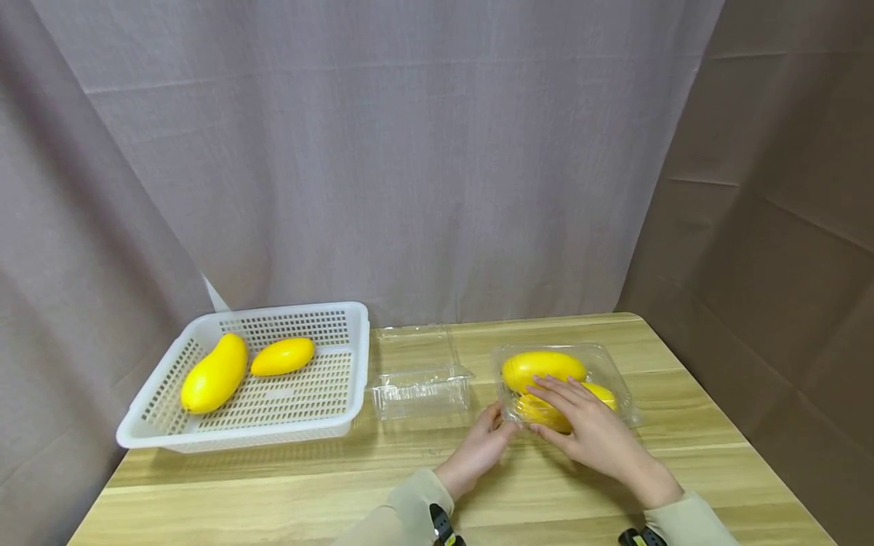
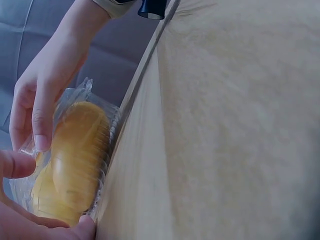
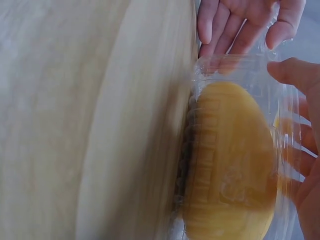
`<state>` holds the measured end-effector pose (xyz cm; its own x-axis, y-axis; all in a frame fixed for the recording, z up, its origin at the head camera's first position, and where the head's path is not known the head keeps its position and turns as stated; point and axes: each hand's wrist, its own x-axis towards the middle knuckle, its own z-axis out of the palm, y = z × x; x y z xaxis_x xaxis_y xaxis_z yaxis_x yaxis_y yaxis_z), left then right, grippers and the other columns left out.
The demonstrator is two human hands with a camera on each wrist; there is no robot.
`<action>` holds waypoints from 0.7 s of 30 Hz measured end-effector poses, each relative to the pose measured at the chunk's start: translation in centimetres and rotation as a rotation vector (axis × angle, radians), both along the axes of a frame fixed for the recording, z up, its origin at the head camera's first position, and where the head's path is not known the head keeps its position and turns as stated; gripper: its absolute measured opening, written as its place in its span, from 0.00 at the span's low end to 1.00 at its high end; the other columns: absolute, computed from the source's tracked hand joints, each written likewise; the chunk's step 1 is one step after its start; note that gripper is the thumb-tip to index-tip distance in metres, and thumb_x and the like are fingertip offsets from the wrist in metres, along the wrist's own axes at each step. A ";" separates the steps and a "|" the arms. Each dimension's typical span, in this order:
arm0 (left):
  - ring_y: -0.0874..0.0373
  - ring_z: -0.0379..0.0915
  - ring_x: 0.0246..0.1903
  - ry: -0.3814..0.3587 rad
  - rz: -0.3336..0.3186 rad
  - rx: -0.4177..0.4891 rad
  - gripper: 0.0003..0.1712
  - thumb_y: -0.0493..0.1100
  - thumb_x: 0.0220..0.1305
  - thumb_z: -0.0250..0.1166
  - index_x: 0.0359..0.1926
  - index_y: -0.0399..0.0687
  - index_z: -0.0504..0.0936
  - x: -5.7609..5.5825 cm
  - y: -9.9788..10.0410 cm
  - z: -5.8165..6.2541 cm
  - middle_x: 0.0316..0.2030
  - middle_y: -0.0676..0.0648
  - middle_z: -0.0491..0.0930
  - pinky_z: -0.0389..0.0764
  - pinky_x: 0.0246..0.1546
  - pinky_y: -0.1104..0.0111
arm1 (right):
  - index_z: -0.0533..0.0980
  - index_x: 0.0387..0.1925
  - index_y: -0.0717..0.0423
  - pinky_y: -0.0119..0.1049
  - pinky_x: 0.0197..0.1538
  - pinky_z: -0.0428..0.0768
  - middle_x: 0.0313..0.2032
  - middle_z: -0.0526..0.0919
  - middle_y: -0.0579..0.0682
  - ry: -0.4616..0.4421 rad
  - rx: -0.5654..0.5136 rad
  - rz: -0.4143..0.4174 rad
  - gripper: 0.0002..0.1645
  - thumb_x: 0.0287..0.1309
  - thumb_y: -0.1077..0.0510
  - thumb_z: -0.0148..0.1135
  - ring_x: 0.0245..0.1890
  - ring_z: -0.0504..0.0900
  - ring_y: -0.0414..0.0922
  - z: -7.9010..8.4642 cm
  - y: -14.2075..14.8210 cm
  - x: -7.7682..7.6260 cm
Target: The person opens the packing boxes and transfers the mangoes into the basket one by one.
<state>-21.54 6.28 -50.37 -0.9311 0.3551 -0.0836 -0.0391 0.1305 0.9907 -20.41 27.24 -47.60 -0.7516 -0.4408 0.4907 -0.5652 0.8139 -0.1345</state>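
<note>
On the right of the table, a clear plastic clamshell box (image 1: 604, 364) holds two yellow mangoes, the far mango (image 1: 542, 368) and the near mango (image 1: 539, 411). The right hand (image 1: 590, 421) lies over the box's top with its fingers spread and fairly straight. At the near left corner, the left hand (image 1: 481, 447) touches the box. The right wrist view shows the fingers of the left hand (image 3: 235, 25) extended against the box's end, the thumb raised apart near the rim. Through the clear wall a mango (image 2: 80, 155) shows in the left wrist view.
A white perforated basket (image 1: 358, 364) stands at the left with a large mango (image 1: 215, 375) and a smaller mango (image 1: 283, 356) inside. Between basket and hands sits another clear box (image 1: 421, 396), its lid raised at the back. Grey curtain (image 1: 410, 152) hangs behind the wooden table (image 1: 273, 493).
</note>
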 end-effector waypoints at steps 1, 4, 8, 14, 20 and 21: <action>0.36 0.62 0.69 0.000 0.002 -0.002 0.43 0.52 0.67 0.61 0.74 0.31 0.59 0.0 0.0 0.1 0.70 0.30 0.64 0.65 0.67 0.43 | 0.77 0.64 0.50 0.61 0.66 0.68 0.65 0.76 0.53 0.007 0.001 0.001 0.36 0.56 0.44 0.73 0.64 0.75 0.57 0.0 0.0 0.0; 0.37 0.63 0.68 0.013 -0.002 0.000 0.42 0.52 0.68 0.61 0.74 0.32 0.60 0.0 0.0 0.2 0.69 0.32 0.65 0.66 0.67 0.44 | 0.77 0.63 0.51 0.61 0.66 0.68 0.65 0.77 0.53 0.030 0.001 0.003 0.35 0.55 0.45 0.74 0.64 0.75 0.56 -0.1 -0.1 -0.2; 0.39 0.68 0.64 0.022 0.004 0.010 0.37 0.52 0.70 0.58 0.72 0.34 0.63 0.0 0.0 0.3 0.67 0.34 0.69 0.69 0.65 0.45 | 0.78 0.62 0.52 0.60 0.66 0.68 0.64 0.78 0.53 0.050 -0.009 0.006 0.35 0.54 0.47 0.75 0.63 0.76 0.55 -0.3 -0.2 -0.4; 0.42 0.72 0.60 0.022 0.018 0.019 0.32 0.52 0.70 0.59 0.68 0.38 0.70 -0.2 0.0 -0.1 0.62 0.39 0.76 0.71 0.63 0.44 | 0.80 0.60 0.51 0.56 0.66 0.69 0.62 0.80 0.52 0.047 -0.038 0.002 0.29 0.56 0.50 0.73 0.62 0.77 0.54 -0.3 -0.1 -0.7; 0.42 0.69 0.65 0.000 -0.002 0.040 0.35 0.51 0.70 0.59 0.70 0.36 0.66 -0.2 0.1 -0.3 0.65 0.37 0.73 0.67 0.67 0.45 | 0.79 0.61 0.50 0.58 0.66 0.68 0.62 0.79 0.53 0.032 -0.023 0.003 0.33 0.56 0.42 0.73 0.63 0.75 0.54 -0.3 0.0 -0.8; 0.42 0.69 0.65 -0.002 0.000 0.039 0.35 0.52 0.70 0.59 0.70 0.36 0.66 -0.2 0.1 -0.2 0.65 0.38 0.73 0.67 0.67 0.45 | 0.78 0.61 0.50 0.58 0.67 0.68 0.63 0.78 0.52 0.029 -0.020 0.002 0.34 0.56 0.41 0.73 0.63 0.75 0.53 -0.3 0.0 -0.8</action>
<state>-21.79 6.36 -50.60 -0.9309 0.3583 -0.0715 -0.0409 0.0922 0.9949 -21.19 27.24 -47.86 -0.7359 -0.4319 0.5214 -0.5706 0.8101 -0.1343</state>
